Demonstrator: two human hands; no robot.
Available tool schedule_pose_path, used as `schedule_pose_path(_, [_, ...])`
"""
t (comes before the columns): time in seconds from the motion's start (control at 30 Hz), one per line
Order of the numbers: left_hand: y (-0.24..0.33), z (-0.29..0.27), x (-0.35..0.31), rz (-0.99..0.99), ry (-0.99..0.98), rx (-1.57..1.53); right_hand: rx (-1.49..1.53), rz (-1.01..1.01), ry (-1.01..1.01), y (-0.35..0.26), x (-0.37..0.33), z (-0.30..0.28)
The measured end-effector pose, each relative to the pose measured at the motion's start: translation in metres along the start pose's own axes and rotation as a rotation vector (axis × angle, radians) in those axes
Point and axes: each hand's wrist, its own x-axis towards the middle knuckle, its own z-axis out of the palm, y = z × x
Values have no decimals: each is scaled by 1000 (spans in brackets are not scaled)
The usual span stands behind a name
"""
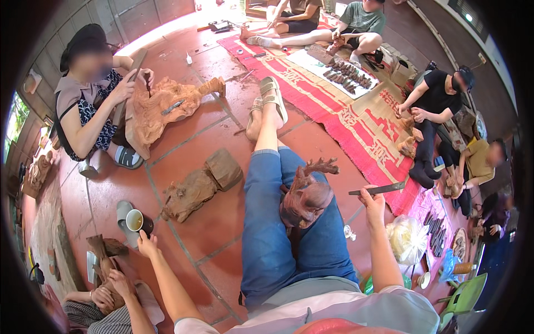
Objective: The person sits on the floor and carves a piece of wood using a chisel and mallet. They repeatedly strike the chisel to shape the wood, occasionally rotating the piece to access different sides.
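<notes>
My left hand (147, 245) reaches out to the left, its fingers closed on a dark cup (137, 221). The cup has a pale inside with some yellowish liquid in it. Raised on the right, my right hand (373, 205) grips a long, flat, dark carving tool (384, 189), which points both ways past the fingers. Across my thighs rests a reddish-brown carved wooden head (306, 203) with a branching piece rising from its top. Neither hand touches the carving.
A rough wooden block (203, 183) lies on the tiled floor left of my legs, near a grey slipper (127, 214). Other people work on carvings around me, one beside a large carving (167, 108). Several tools lie on a white sheet (314, 64) over a red mat (334, 128).
</notes>
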Motion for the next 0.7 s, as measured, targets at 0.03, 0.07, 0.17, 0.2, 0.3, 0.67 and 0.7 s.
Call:
schedule_pose_path(0.03, [12, -7, 22, 32, 48, -7, 39, 23, 7, 13, -8, 10])
schedule_pose_path(0.07, [15, -12, 36, 19, 58, -47, 46, 41, 9, 21, -13, 14])
schedule_pose_path(0.17, [4, -10, 48, 20, 151, -94, 26, 52, 8, 28, -16, 14])
schedule_pose_path(0.2, [4, -11, 48, 9, 202, -101, 24, 54, 8, 31, -16, 14])
schedule_pose_path(0.3, [-9, 2, 42, -31, 222, -123, -3, 76, 25, 29, -17, 7])
schedule_pose_path(0.67, [-19, 20, 35, 21, 299, -210, -58, 92, -73, 50, -2, -13])
schedule_pose_path(0.7, [-17, 32, 31, 31, 293, -296, -25, 90, -96, 60, 0, -21])
